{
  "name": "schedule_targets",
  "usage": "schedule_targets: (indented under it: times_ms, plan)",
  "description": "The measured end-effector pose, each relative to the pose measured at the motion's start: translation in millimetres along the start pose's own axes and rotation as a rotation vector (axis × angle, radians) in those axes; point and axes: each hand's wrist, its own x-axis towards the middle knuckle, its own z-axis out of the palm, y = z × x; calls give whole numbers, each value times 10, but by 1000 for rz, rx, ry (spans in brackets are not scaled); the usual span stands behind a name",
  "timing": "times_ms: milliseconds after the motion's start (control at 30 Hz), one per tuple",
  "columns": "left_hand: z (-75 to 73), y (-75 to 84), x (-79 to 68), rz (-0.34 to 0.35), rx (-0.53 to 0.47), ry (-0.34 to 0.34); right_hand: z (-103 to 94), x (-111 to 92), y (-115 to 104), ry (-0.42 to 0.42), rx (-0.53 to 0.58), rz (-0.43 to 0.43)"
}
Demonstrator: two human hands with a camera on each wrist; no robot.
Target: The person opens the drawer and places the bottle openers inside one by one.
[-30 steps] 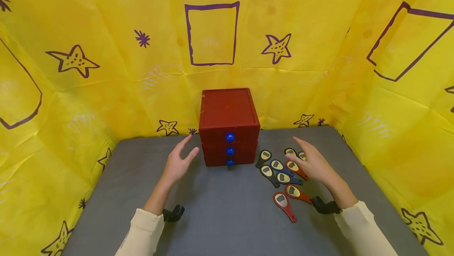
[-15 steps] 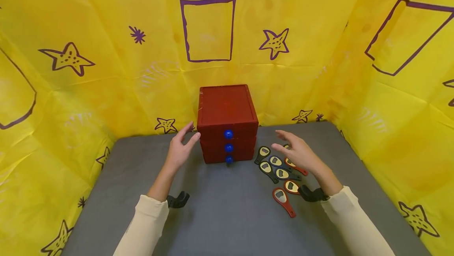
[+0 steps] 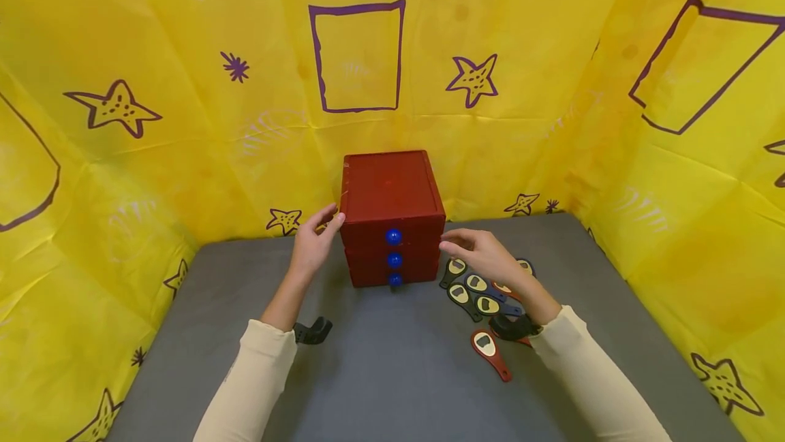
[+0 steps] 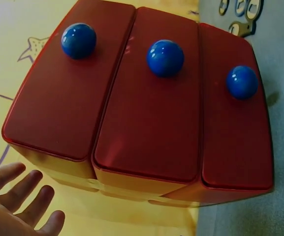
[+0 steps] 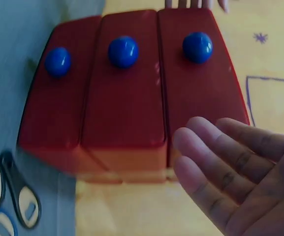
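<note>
A red three-drawer box [image 3: 392,186] stands against the back wall, its drawers closed, each with a round blue knob [image 3: 394,237] on its front. My left hand [image 3: 311,244] is at the box's upper left edge, fingers loosely extended. In the left wrist view its spread fingers [image 4: 33,196] show beside the box. Close to the right side is my right hand [image 3: 487,255], thumb and fingertips near the front right edge. The right wrist view shows that palm bare, its fingers [image 5: 215,162] overlapping the top drawer. Neither hand holds anything.
Several bottle openers, among them a red bottle opener [image 3: 490,355] and a black bottle opener [image 3: 463,300], lie right of the box, some partly hidden under the right arm. Yellow cloth walls [image 3: 540,156] with purple drawings surround the grey table [image 3: 392,360].
My right hand has moved left from above the bottle openers to the right side of the box. The left hand has come slightly closer to the box's left edge. The box stays in place.
</note>
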Motion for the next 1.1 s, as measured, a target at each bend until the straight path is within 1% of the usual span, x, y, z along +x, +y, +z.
schedule_targets:
  times_ms: [100, 233, 467, 567, 767, 933, 1033, 1100]
  plan:
    - [19, -4, 31, 4, -8, 31, 81, 75, -45, -17, 70, 5]
    - [34, -16, 55, 1, -3, 57, 212, 175, -116, -25, 132, 19]
    - [52, -22, 81, -2, -40, 74, 466, 329, -175, -40, 252, 83]
    - [56, -27, 89, -6, -47, 78, 560, 385, -188, -35, 289, 96]
    - [64, -43, 102, -9, -72, 84, 726, 491, -254, 10, 405, 140]
    - [80, -56, 123, -3, -78, 89, 848, 545, -285, 91, 471, 189]
    - [82, -48, 133, -16, -70, 74, 899, 567, -288, 141, 510, 207]
    - [81, -37, 141, -19, -71, 65, 920, 582, -284, 159, 548, 213]
